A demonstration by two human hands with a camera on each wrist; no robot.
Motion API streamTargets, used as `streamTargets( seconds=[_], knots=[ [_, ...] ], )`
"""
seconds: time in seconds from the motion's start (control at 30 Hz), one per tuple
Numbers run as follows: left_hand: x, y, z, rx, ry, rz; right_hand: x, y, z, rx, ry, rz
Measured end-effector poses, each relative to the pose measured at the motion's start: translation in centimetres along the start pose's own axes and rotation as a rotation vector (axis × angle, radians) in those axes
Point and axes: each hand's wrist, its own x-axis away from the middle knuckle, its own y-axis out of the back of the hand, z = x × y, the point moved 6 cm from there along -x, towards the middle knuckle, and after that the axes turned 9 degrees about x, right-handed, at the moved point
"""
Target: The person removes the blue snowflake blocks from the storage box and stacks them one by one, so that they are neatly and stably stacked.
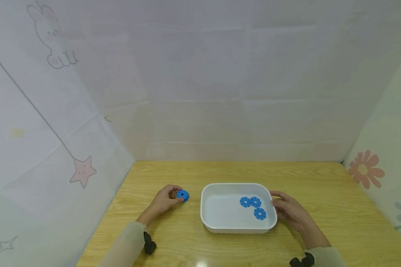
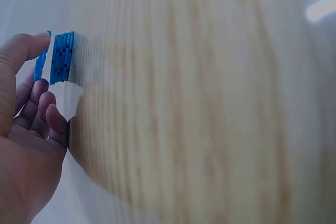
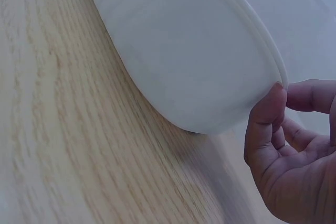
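Note:
My left hand [image 1: 165,199] pinches a blue notched plastic disc [image 2: 42,59] between thumb and fingertips. Just under that disc, a short stack of similar blue discs [image 2: 63,56] sits on the table, left of a white plastic tub [image 1: 220,207]. In the left wrist view a narrow gap separates the held disc from the stack. At the tub's right end, my right hand [image 1: 290,212] pinches the rim [image 3: 281,72] between thumb and forefinger. Three blue discs [image 1: 260,214] lie flat inside the tub, toward its right side; two of them touch or overlap.
A light wooden table [image 1: 173,237] carries the tub and the stack. Pale fabric walls [image 1: 200,92] with printed drawings stand behind the table and along both sides. Dark devices [image 1: 149,243] are strapped at both wrists.

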Motion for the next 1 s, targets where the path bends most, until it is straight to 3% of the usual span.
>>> streamTargets(
  seconds=[1.0],
  knots=[
    [-0.03,-0.04,0.46,-0.063,0.011,0.003,-0.06,-0.07,-0.01,-0.029,-0.001,0.037]
  ],
)
